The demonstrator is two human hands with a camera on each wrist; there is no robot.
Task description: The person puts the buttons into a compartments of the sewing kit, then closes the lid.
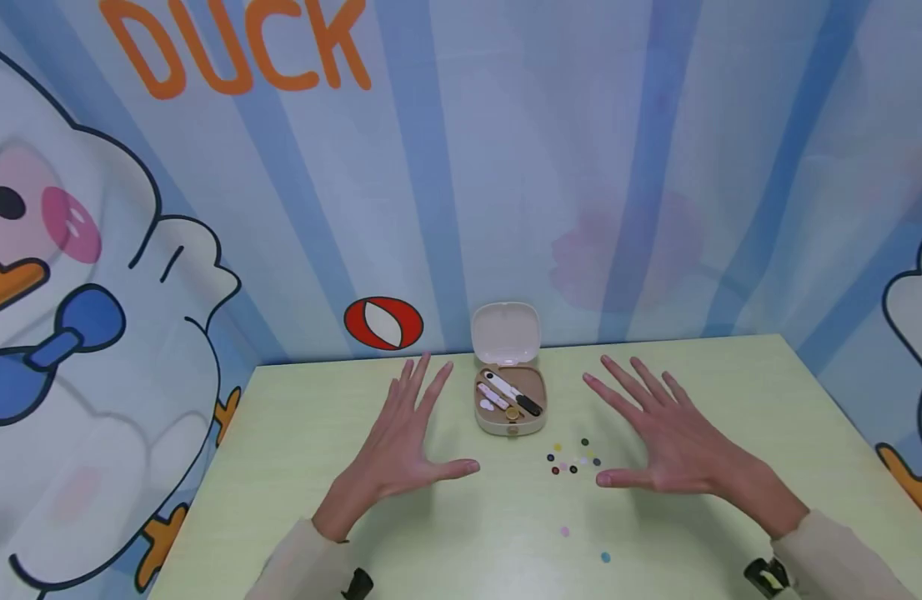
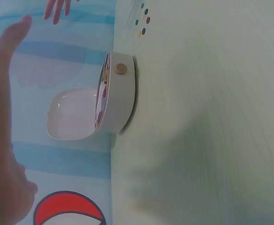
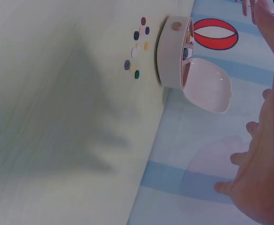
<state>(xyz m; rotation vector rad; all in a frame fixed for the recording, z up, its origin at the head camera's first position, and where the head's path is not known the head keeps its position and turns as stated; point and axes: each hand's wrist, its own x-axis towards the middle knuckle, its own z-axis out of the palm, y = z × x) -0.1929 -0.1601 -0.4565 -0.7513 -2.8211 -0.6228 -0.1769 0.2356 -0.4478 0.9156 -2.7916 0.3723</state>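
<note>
left hand [image 1: 404, 450]: fingers spread, grip empty, held above the table [image 1: 461, 550] at eight o'clock from the case [image 1: 493, 427]. right hand [image 1: 667, 446]: same condition, at half past three. case: near the table's far edge, lid [image 1: 506, 333] raised, black-and-white tool [image 1: 513, 393] inside. small discs [image 1: 573, 469]: clustered at half past four, near the right hand; pink disc [image 1: 564, 532] and blue disc [image 1: 606, 557] lie apart, at five o'clock.
</note>
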